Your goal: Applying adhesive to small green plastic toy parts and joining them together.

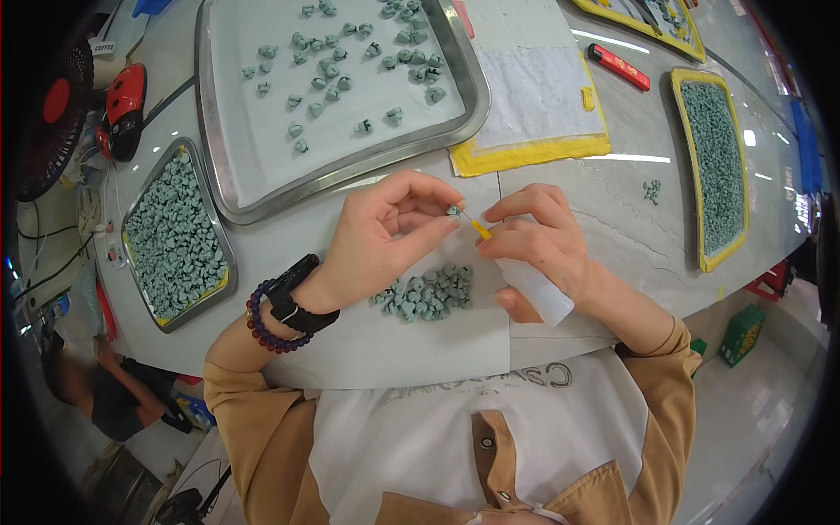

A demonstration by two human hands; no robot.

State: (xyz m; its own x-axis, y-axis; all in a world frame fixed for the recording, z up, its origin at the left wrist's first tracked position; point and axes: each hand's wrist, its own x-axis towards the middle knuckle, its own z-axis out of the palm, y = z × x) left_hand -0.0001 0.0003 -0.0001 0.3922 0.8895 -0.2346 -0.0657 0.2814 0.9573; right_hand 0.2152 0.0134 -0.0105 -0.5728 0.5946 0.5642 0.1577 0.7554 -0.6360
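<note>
Nearest the camera, wears a white-and-tan shirt (pixel 367 437). Has a large metal tray (pixel 210 105) of loosely scattered green pieces (pixel 332 94) beyond, and a small pile (pixel 429 296) close in, likely for easy reach. Curls right hand (pixel 556 236) fingers round a white squeeze bottle (pixel 553 306), apparently to aim the yellow nozzle (pixel 479 229). Pinches one green piece (pixel 453 211) between left hand (pixel 381 223) thumb and fingertips, just beside the nozzle's tip, presumably for steadiness.

Your fisheye camera looks steeply down from your head, close over the table (pixel 612 223). Your shirt (pixel 385 437) shows at bottom centre.
</note>
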